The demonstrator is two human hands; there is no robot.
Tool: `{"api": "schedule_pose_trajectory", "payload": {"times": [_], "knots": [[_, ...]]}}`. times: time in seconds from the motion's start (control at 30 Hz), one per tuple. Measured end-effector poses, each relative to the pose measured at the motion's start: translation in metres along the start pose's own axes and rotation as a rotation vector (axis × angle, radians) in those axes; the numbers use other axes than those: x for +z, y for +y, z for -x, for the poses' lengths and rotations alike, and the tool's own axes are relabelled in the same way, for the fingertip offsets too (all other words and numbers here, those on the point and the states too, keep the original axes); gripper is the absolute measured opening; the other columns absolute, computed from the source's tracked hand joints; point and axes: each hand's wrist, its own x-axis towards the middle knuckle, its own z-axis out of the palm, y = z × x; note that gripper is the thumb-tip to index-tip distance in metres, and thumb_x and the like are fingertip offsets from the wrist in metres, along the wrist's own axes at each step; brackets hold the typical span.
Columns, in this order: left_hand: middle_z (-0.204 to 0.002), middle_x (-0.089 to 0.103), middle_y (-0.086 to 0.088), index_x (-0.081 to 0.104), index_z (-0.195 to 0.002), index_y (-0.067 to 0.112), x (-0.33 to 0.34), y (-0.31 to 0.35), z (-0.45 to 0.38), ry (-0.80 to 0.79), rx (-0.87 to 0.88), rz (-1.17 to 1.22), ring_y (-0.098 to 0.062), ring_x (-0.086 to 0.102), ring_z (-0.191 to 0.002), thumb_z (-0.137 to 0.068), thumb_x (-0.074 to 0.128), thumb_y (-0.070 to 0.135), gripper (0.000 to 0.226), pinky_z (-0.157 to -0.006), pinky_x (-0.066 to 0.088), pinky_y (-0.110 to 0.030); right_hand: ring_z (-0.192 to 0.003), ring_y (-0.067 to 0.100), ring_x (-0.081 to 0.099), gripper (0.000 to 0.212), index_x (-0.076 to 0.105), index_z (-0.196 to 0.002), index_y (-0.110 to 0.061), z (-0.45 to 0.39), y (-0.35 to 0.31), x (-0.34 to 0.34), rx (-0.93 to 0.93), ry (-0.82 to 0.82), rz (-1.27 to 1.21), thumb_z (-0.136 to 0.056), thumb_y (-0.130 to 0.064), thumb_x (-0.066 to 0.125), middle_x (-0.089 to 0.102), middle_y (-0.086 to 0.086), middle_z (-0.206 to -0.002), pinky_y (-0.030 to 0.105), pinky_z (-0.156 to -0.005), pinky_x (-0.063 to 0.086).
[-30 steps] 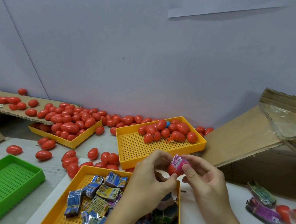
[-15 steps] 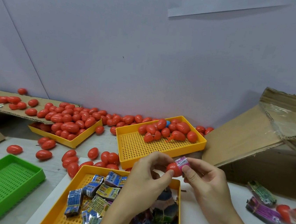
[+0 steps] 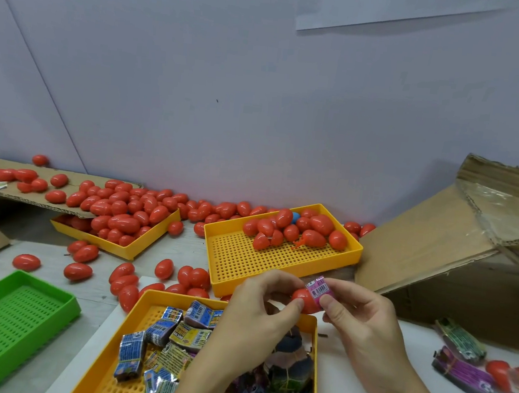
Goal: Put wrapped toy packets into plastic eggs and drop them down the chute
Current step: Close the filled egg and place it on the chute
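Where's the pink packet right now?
In the head view, right of centre: the pink packet is pinched by the right hand against the red egg held by the left hand, just above the near yellow tray.

left hand (image 3: 253, 304): curled, pinching | right hand (image 3: 357, 322): thumb and fingers pinching, seemingly | wrists low, near together

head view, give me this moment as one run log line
left hand holds red egg | right hand presses pink packet in | egg unclosed
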Motion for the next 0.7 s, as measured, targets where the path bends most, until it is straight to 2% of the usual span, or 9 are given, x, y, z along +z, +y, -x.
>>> {"api": "schedule_pose_trajectory", "payload": {"times": [0.17, 0.33, 0.47, 0.6, 0.7], "knots": [[-0.098, 0.07, 0.017, 0.068, -0.106, 0.029, -0.0004, -0.0007, -0.0004, 0.004, 0.002, 0.003, 0.0, 0.064, -0.096, -0.094, 0.067, 0.023, 0.013, -0.082, 0.056, -0.021, -0.093, 0.018, 0.07, 0.032, 0.079, -0.097, -0.035, -0.0001, 0.0011, -0.0009, 0.007, -0.006, 0.001, -0.066, -0.036, 0.075, 0.076, 0.004, -0.099, 0.029, -0.069, 0.055], [-0.099, 0.07, 0.016, 0.068, -0.106, 0.029, -0.0009, -0.0006, -0.0005, 0.001, -0.006, 0.018, -0.001, 0.065, -0.096, -0.094, 0.066, 0.022, 0.014, -0.082, 0.055, -0.021, -0.094, 0.018, 0.07, 0.033, 0.078, -0.099, -0.039, -0.0005, 0.001, -0.0016, 0.017, -0.011, -0.007, -0.067, -0.036, 0.074, 0.076, 0.003, -0.099, 0.031, -0.072, 0.054], [-0.099, 0.07, 0.015, 0.068, -0.107, 0.028, -0.0012, 0.0, -0.0009, 0.0, -0.002, 0.012, -0.001, 0.065, -0.096, -0.095, 0.066, 0.022, 0.014, -0.082, 0.055, -0.02, -0.093, 0.017, 0.07, 0.033, 0.077, -0.1, -0.039, -0.0009, 0.0013, -0.0012, 0.023, -0.021, 0.013, -0.068, -0.038, 0.073, 0.076, 0.003, -0.1, 0.027, -0.069, 0.055], [-0.1, 0.071, 0.014, 0.068, -0.108, 0.028, -0.0013, 0.0002, -0.0008, -0.005, 0.007, 0.004, -0.003, 0.065, -0.098, -0.095, 0.065, 0.021, 0.015, -0.086, 0.055, -0.023, -0.095, 0.015, 0.071, 0.031, 0.079, -0.098, -0.031, -0.0004, 0.0022, -0.0012, 0.031, -0.038, 0.039, -0.068, -0.037, 0.074, 0.077, 0.002, -0.1, 0.02, -0.07, 0.055], [-0.099, 0.071, 0.017, 0.069, -0.106, 0.03, -0.0012, 0.0004, -0.0007, 0.002, 0.01, 0.017, -0.001, 0.065, -0.098, -0.095, 0.065, 0.021, 0.014, -0.086, 0.054, -0.021, -0.098, 0.016, 0.071, 0.033, 0.078, -0.102, -0.028, -0.0003, 0.0026, -0.0021, 0.025, -0.052, 0.061, -0.07, -0.034, 0.075, 0.077, 0.002, -0.102, 0.023, -0.074, 0.056]]}}
